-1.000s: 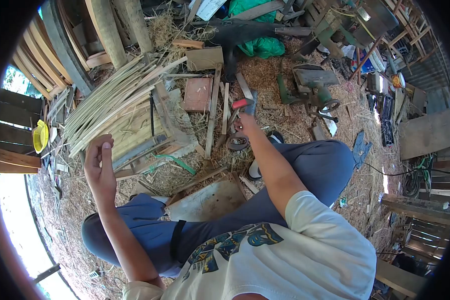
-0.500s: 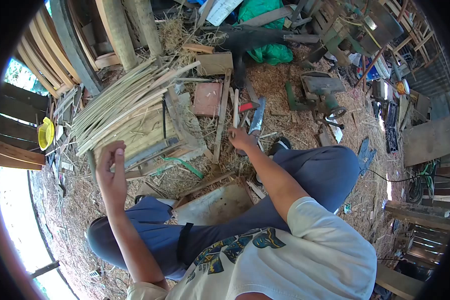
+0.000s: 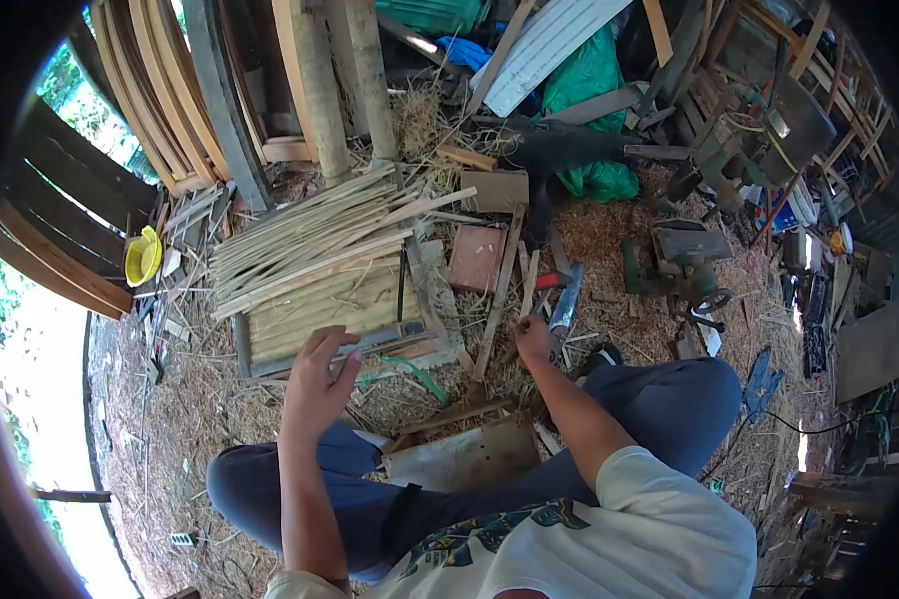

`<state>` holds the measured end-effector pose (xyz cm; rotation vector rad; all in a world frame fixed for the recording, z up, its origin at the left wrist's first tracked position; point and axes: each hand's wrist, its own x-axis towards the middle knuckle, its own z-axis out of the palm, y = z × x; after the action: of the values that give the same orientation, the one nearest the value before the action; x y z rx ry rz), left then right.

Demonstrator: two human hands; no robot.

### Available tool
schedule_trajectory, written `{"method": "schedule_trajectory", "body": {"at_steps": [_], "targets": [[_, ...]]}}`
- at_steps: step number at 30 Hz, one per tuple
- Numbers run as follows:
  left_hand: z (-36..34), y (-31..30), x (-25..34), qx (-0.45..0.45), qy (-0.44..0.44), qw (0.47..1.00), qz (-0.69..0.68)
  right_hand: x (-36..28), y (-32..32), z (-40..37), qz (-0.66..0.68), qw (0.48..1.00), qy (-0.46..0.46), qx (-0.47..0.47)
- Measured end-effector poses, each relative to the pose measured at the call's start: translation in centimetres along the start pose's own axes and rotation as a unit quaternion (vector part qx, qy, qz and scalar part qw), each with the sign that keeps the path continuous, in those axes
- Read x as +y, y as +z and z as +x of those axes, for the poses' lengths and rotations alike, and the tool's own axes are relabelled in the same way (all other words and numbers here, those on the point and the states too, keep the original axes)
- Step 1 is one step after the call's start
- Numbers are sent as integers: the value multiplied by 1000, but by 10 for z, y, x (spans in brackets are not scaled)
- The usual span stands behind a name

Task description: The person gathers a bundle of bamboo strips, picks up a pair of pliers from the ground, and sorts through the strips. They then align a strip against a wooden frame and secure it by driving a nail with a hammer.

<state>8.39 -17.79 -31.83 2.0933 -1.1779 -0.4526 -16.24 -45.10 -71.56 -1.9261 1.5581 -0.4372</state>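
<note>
My left hand (image 3: 320, 384) is raised in front of a slatted wooden panel (image 3: 320, 311), fingers stretched and thumb apart, with nothing in it. On that panel lies a bundle of thin wooden strips (image 3: 305, 240). My right hand (image 3: 536, 340) is closed low over the ground, apparently round the handle of a hammer (image 3: 548, 281) whose red head shows beyond the fingers; most of the handle is hidden. A handsaw (image 3: 567, 299) lies right beside this hand, blade pointing away. In front of my crossed legs sits a worn board (image 3: 464, 454).
Straw and shavings cover the ground. A reddish flat block (image 3: 476, 258) lies beyond my hands. A green metal machine (image 3: 684, 270) stands to the right. A yellow bowl (image 3: 143, 257) is at the left, below tall curved timbers (image 3: 160, 90). A green sack (image 3: 594, 120) lies at the back.
The camera view has tilted, so the surroundings sit lower and further right. My left hand has shifted rightward along the panel's near edge. My right hand stays closed beside the saw.
</note>
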Motion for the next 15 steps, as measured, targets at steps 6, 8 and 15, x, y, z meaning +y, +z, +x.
{"method": "schedule_trajectory", "body": {"at_steps": [6, 8, 15], "targets": [[2, 6, 3, -15, 38, 999, 24, -30, -41, -7, 219, 924, 276, -144], [1, 10, 5, -27, 40, 998, 32, -1, -36, 1, 288, 880, 296, -235], [5, 30, 11, -102, 52, 991, 67, 18, -58, -4, 355, 893, 259, -93]]}}
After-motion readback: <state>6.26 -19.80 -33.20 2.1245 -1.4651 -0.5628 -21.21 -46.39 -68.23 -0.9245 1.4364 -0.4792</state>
